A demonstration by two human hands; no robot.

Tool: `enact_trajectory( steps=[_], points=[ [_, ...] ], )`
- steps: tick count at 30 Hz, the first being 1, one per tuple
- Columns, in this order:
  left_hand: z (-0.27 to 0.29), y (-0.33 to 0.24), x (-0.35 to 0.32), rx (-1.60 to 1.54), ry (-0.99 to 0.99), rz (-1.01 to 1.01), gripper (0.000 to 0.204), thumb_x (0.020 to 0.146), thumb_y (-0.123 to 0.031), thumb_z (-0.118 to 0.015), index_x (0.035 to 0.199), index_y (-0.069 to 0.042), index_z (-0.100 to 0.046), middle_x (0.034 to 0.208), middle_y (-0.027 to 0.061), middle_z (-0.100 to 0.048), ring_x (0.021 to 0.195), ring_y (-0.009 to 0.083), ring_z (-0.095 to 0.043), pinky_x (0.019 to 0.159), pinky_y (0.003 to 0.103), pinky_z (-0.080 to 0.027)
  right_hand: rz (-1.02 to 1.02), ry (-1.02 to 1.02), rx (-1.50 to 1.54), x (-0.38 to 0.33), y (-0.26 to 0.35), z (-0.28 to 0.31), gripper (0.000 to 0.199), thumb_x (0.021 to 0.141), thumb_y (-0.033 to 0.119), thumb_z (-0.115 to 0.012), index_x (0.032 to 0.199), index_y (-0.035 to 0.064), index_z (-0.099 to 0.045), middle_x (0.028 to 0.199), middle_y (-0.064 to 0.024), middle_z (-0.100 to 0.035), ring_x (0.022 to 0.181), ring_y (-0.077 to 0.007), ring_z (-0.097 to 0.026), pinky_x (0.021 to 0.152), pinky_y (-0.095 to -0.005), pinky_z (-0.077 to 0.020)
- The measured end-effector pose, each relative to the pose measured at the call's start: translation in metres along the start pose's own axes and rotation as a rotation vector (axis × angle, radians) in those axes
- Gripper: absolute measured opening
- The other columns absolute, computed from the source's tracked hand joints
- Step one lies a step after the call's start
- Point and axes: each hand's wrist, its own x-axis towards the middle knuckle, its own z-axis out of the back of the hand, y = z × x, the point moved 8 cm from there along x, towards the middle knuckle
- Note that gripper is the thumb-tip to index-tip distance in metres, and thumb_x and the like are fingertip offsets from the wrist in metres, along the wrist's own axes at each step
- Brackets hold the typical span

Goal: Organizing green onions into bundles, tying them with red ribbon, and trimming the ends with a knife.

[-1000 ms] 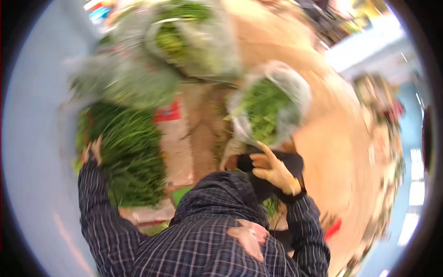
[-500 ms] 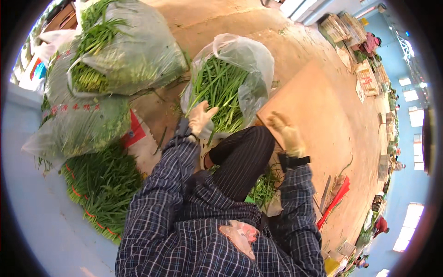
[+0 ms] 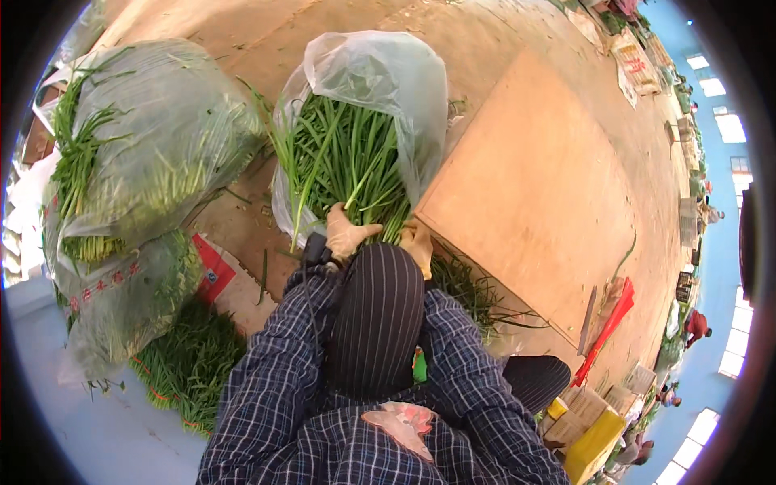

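Just L of wooden board (image 3: 525,194), see green stalks (image 3: 346,153) in clear plastic bag (image 3: 364,65), w/ long axis running from approx. board's L corner fwd & slightly L, fanned at far end. Have gloved R hand (image 3: 419,245) just by that corner, nearer board, w/ fingers bent, partly hidden behind knee (image 3: 376,315); have gloved L hand (image 3: 347,232) at near stalk ends, further L of board, w/ thumb spread from fingers, touching stalks. Can't tell, for either, re firm hold on any stalks.
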Motion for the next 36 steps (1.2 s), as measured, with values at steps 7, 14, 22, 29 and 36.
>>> enact_trajectory(
  steps=[7, 14, 22, 29, 36],
  points=[
    [-0.026, 0.007, 0.001, 0.163, 0.250, 0.184, 0.107, 0.053, -0.048, -0.083, 0.128, 0.011, -0.034, 0.121, 0.0282, -0.049, 0.108, 0.0379, -0.052, 0.091, 0.040, -0.044, -0.248, -0.104, 0.049, 0.020, -0.072, -0.004, 0.037, 0.093, 0.019, -0.043, 0.122, -0.0030, -0.046, 0.111, -0.0159, -0.056, 0.100, -0.0274, -0.055, 0.087, -0.0400, -0.0453],
    [-0.004, -0.056, 0.005, -0.657, 0.532, 0.077, 0.090, 0.063, -0.023, -0.081, 0.132, 0.008, -0.032, 0.122, 0.0190, -0.051, 0.113, 0.0275, -0.050, 0.102, 0.035, -0.034, -0.322, 0.497, 0.900, 0.009, -0.006, -0.051, 0.033, 0.096, 0.024, -0.041, 0.119, 0.0017, -0.047, 0.121, -0.0115, -0.049, 0.100, -0.0224, -0.054, 0.075, -0.0316, -0.0501],
    [0.073, -0.084, 0.059, -0.195, 0.392, 0.044, 0.065, 0.067, -0.020, -0.074, 0.120, 0.006, -0.049, 0.114, 0.0160, -0.058, 0.104, 0.0246, -0.054, 0.092, 0.031, -0.038, -0.451, 0.718, 1.058, -0.005, 0.056, -0.078, 0.052, 0.093, 0.036, -0.050, 0.130, 0.0027, -0.037, 0.119, -0.0125, -0.053, 0.105, -0.0236, -0.054, 0.087, -0.0416, -0.0473],
    [0.071, -0.059, 0.064, -0.229, 0.383, 0.179, 0.064, 0.067, -0.021, -0.074, 0.119, 0.006, -0.050, 0.112, 0.0162, -0.058, 0.097, 0.0212, -0.057, 0.086, 0.031, -0.043, -0.382, 0.483, 0.866, -0.009, -0.003, -0.044, 0.022, 0.088, 0.009, -0.057, 0.106, -0.0039, -0.052, 0.084, -0.0061, -0.057, 0.073, -0.0131, -0.059, 0.056, -0.0220, -0.0456],
    [0.062, -0.064, 0.056, -0.410, 0.484, 0.253, 0.072, 0.068, -0.023, -0.074, 0.124, 0.010, -0.043, 0.111, 0.0134, -0.057, 0.098, 0.0190, -0.055, 0.086, 0.028, -0.042, -0.383, 0.258, 0.375, 0.001, -0.073, -0.011, 0.027, 0.084, 0.008, -0.055, 0.107, -0.0047, -0.057, 0.083, -0.0080, -0.062, 0.060, -0.0127, -0.059, 0.053, -0.0239, -0.0451]
  ],
)
